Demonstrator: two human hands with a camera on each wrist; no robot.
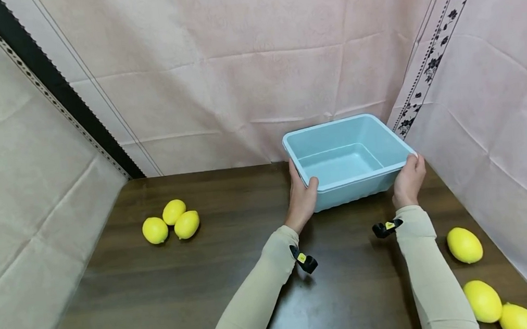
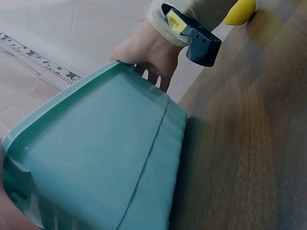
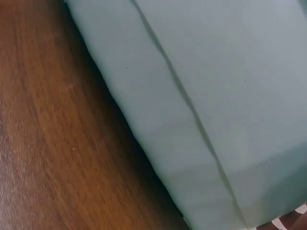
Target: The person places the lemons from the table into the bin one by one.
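A light blue plastic basin, rectangular with a rounded rim and nothing inside, is between my two hands at the back right of the table. My left hand grips its near left corner, thumb on the rim. At the near right corner my right hand holds the rim, its fingers wrapped round the outside. The left wrist view shows the basin's outer side close over the wood, with the right hand at the far end. In the right wrist view the basin wall fills most of the picture.
Three yellow lemons lie grouped at the left of the dark wooden table. More lemons lie along the right edge, beside the right forearm. Pale cloth hangs at the back and both sides.
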